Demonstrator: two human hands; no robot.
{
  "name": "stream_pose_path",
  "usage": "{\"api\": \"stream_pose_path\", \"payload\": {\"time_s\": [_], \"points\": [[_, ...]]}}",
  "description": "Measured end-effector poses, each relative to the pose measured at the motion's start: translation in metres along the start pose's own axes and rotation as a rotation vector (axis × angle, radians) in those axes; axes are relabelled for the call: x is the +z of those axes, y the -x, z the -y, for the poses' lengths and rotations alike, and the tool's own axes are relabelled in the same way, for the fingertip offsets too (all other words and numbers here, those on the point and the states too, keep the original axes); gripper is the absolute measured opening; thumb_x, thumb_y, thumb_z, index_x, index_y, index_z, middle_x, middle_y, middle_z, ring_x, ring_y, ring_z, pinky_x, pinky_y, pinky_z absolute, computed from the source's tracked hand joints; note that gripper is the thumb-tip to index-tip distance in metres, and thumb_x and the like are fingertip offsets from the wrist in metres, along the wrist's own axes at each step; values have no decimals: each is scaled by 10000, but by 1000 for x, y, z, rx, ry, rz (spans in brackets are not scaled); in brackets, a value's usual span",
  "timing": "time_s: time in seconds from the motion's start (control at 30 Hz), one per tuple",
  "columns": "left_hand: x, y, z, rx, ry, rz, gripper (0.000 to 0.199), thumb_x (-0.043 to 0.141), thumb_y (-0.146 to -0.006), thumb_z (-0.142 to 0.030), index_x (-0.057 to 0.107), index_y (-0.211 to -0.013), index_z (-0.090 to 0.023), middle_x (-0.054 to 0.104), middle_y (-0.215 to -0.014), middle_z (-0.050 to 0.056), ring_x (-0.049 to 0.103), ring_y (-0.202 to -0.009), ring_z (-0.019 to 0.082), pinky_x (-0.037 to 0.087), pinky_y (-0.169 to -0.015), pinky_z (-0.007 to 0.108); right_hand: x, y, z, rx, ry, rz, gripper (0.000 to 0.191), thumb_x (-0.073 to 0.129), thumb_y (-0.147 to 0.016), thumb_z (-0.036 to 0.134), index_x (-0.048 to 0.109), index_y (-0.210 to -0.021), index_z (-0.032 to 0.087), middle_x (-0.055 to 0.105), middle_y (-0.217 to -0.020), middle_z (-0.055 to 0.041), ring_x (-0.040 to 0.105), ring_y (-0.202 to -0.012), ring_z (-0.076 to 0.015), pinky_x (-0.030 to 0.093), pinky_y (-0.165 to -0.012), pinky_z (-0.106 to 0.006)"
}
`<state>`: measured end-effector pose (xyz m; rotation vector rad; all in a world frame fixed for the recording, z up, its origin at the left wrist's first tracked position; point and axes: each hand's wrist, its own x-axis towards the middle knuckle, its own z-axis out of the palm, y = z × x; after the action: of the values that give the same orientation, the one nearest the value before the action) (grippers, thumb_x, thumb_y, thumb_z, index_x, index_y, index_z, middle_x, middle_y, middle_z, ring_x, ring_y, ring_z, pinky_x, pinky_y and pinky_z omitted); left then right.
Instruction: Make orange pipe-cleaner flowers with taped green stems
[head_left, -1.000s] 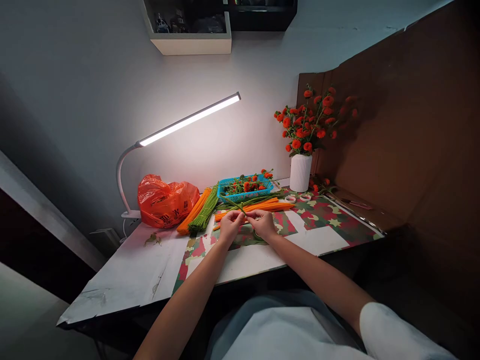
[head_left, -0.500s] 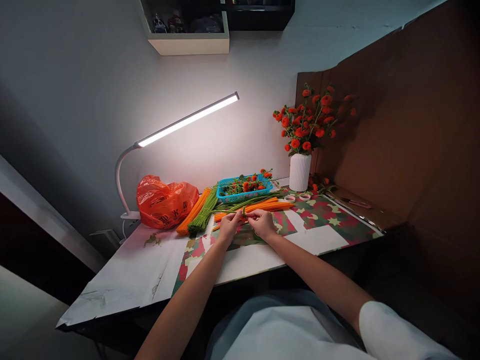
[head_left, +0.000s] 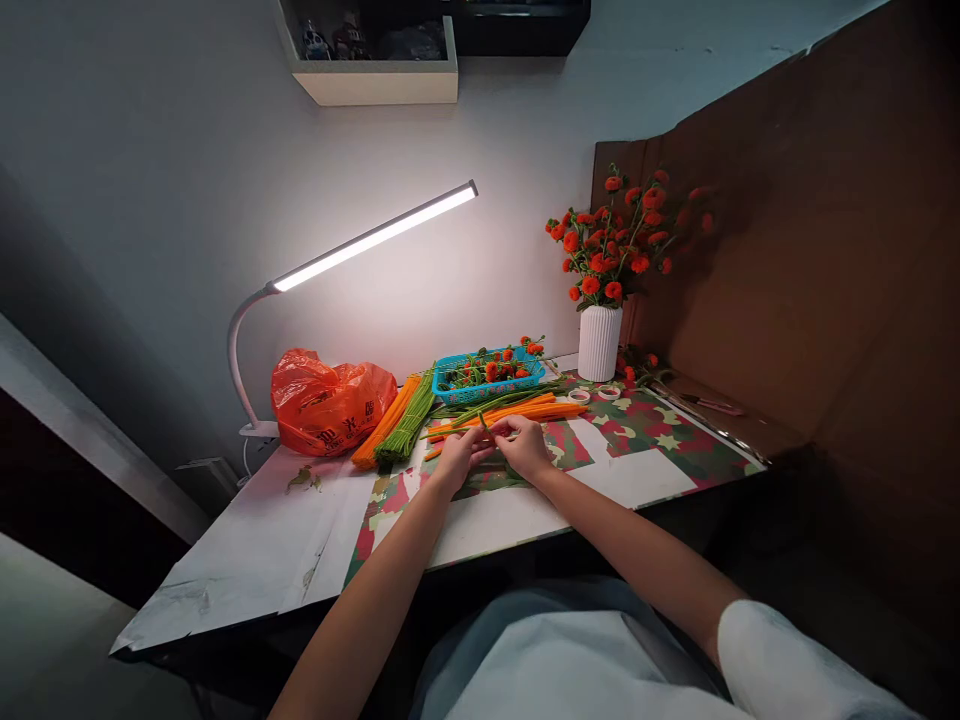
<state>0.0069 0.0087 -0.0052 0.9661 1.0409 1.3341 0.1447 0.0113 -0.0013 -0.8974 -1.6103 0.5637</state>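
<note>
My left hand [head_left: 459, 459] and my right hand [head_left: 525, 447] meet at the middle of the table, fingers pinched round a small green stem [head_left: 484, 422] whose tip sticks up between them. Just behind them lie orange stems [head_left: 536, 408] and loose green stems. A green bundle [head_left: 409, 428] and an orange bundle [head_left: 384, 432] lean to the left of my hands. Beyond is a blue basket [head_left: 491, 393] holding small orange flowers and green pieces. The lower end of the held stem is hidden by my fingers.
An orange plastic bag [head_left: 330, 405] and a lit lamp [head_left: 375, 238] stand at the left. Tape rolls [head_left: 579, 396] lie right of the basket. Behind them is a white vase [head_left: 599, 345] of orange flowers, beside a tall brown cardboard panel [head_left: 795, 240].
The green stem between my hands now tilts to the left instead of standing upright. My left hand's fingers have spread slightly below it. My right hand has barely moved.
</note>
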Motion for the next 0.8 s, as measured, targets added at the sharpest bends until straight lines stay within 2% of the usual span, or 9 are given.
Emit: {"api": "stream_pose_path", "payload": {"time_s": [0.1,0.17,0.3,0.37,0.5,0.57,0.63,0.7,0.8], "points": [[0,-1,1,62,-24,-4,350,754,-632,-417,610,-745,-120,689,-750,101,677,-732,196,554,-728,329,2,-1,-1,31,-68,3,83,591,-681,185,659,-726,198,680,-717,-30,613,-663,-174,502,-634,-291],[1,-1,1,162,-78,-29,366,750,-623,-454,592,-722,-140,677,-725,69,669,-706,189,543,-727,331,5,-4,-4,126,-169,-9,57,633,-664,239,623,-701,196,663,-694,-26,601,-630,-167,494,-603,-286],[8,6,-1,428,-323,-130,309,706,-677,-463,585,-705,-179,637,-664,20,635,-655,172,511,-685,297,9,-11,-10,350,-475,-28,297,739,-570,365,493,-622,206,588,-618,10,572,-581,-142,482,-574,-273],[12,11,-4,529,-409,-168,252,673,-722,-438,596,-738,-198,638,-681,18,623,-656,169,493,-669,281,6,-14,-10,442,-607,38,378,759,-555,412,443,-606,211,541,-574,34,538,-535,-118,457,-530,-251],[18,21,-9,692,-499,-199,182,643,-757,-396,604,-753,-218,658,-807,45,625,-768,186,477,-730,283,-5,-19,-5,576,-749,307,379,741,-622,442,445,-590,206,451,-490,60,402,-417,-70,379,-434,-219],[18,23,-11,730,-534,-197,174,635,-765,-389,600,-754,-219,662,-850,56,623,-824,193,472,-763,287,-8,-19,-4,564,-737,403,342,708,-675,438,477,-593,200,442,-478,58,385,-403,-68,377,-429,-221],[16,22,-11,706,-534,-203,183,625,-772,-394,582,-766,-216,660,-816,49,623,-769,181,476,-722,281,-9,-18,-3,516,-669,383,311,691,-699,432,506,-618,195,470,-497,48,412,-413,-76,389,-436,-227],[13,18,-9,641,-487,-234,217,627,-765,-413,560,-758,-207,644,-724,27,613,-665,163,473,-651,269,-8,-15,-2,416,-537,222,279,705,-685,413,539,-676,190,540,-566,29,478,-465,-96,419,-470,-237],[8,9,-4,543,-348,-267,308,665,-707,-463,532,-696,-186,616,-631,7,618,-617,165,484,-616,271,-7,-9,1,90,-179,-14,191,705,-698,331,599,-774,191,633,-742,-16,578,-666,-155,468,-612,-280]]}}
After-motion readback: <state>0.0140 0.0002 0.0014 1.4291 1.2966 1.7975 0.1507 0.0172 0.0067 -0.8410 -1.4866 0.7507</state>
